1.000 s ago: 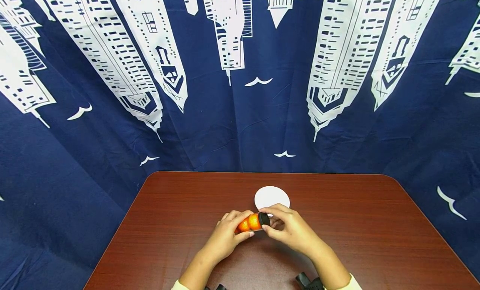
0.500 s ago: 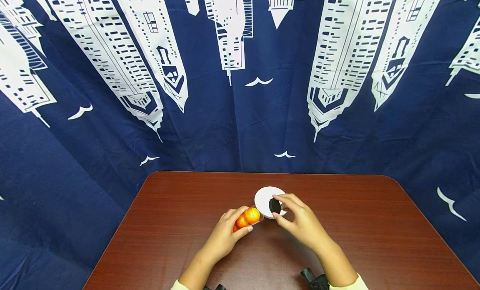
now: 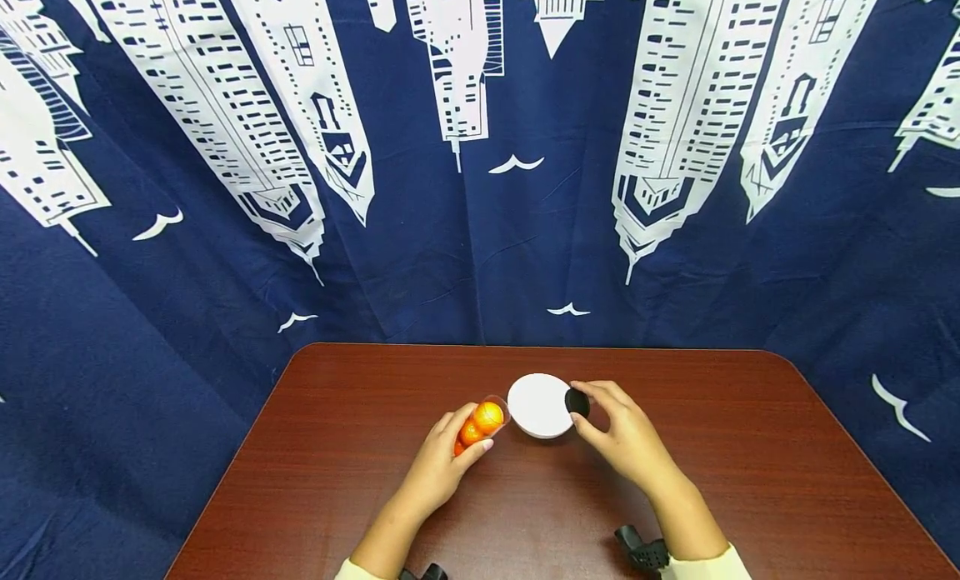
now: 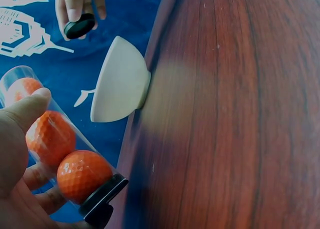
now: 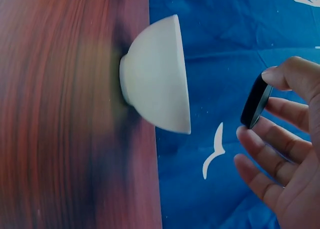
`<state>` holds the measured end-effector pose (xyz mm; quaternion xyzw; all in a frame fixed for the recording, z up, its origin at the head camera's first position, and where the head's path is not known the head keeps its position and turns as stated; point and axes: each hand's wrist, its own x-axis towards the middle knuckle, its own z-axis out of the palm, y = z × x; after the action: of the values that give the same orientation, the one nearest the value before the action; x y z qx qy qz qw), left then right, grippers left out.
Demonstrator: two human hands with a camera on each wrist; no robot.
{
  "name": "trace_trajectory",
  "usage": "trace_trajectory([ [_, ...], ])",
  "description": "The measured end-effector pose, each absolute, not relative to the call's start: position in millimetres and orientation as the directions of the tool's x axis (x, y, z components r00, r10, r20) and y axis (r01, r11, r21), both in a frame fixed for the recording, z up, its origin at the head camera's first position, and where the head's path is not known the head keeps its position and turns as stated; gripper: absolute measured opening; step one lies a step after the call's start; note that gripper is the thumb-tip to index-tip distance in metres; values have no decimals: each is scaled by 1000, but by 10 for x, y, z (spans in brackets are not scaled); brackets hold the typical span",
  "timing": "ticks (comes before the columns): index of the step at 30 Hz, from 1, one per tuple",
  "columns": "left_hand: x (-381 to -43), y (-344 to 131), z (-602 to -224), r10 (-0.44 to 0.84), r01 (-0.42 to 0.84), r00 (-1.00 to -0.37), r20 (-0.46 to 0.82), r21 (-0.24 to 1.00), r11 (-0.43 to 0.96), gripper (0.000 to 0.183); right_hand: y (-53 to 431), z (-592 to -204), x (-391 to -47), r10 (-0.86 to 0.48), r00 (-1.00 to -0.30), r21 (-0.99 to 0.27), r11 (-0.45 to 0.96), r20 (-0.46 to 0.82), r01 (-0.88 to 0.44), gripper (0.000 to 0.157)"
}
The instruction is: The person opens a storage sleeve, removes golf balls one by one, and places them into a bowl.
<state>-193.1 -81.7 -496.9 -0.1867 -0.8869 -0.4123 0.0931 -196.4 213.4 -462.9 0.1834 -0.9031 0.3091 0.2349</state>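
My left hand [image 3: 438, 466] grips a clear plastic tube [image 4: 70, 124] that holds three orange golf balls [image 4: 84, 177] in a row. A black cap [image 4: 104, 196] closes its lower end, and the upper end has no lid on it. Tilted, the tube sits just left of a white bowl [image 3: 538, 406]. On the bowl's other side my right hand [image 3: 626, 434] pinches a round black lid [image 3: 577, 402] between thumb and fingertips. From the head view the lid overlaps the bowl's right rim; in the right wrist view it shows apart from the bowl.
The bowl stands upright on a brown wood-grain table [image 3: 712, 447]. Behind the table hangs a dark blue cloth [image 3: 420, 255] printed with white buildings and birds. Black wrist devices [image 3: 643, 552] are strapped near both sleeves.
The right hand has pulled the black lid off the tube and carried it right, past the bowl. My left hand has drawn the tube left and tipped its uncovered end upward.
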Motion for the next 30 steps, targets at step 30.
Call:
trace_trajectory([
  [30,-1978,-867,-4984,220,377,-926,306,729,572,55,2408,-4955,-2094,-130,-966,-491,841,223,-227,46],
])
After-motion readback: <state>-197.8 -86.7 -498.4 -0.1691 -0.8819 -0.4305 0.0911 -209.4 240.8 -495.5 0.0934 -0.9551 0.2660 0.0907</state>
